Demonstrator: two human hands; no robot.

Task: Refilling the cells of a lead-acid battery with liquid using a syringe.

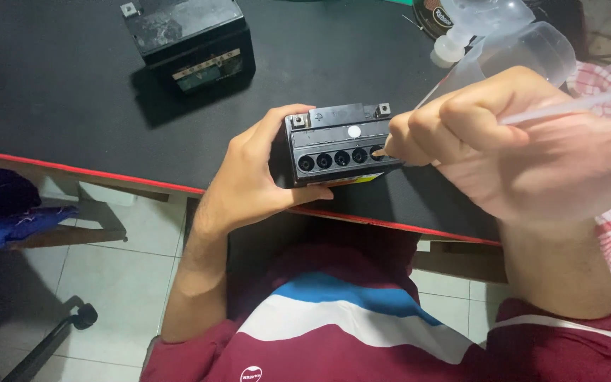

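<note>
My left hand [249,180] grips small black battery [339,143] at counter [72,85] near edge – right hand [503,145] fingers pinched on thin clear tube [574,105], tip at end cell hole – keep battery level, tube steady

My desk [72,106] has a black top with a red front edge. On it sit a larger black battery [189,42], a small black battery [337,145] near the edge, and a clear plastic bottle [510,35].
</note>
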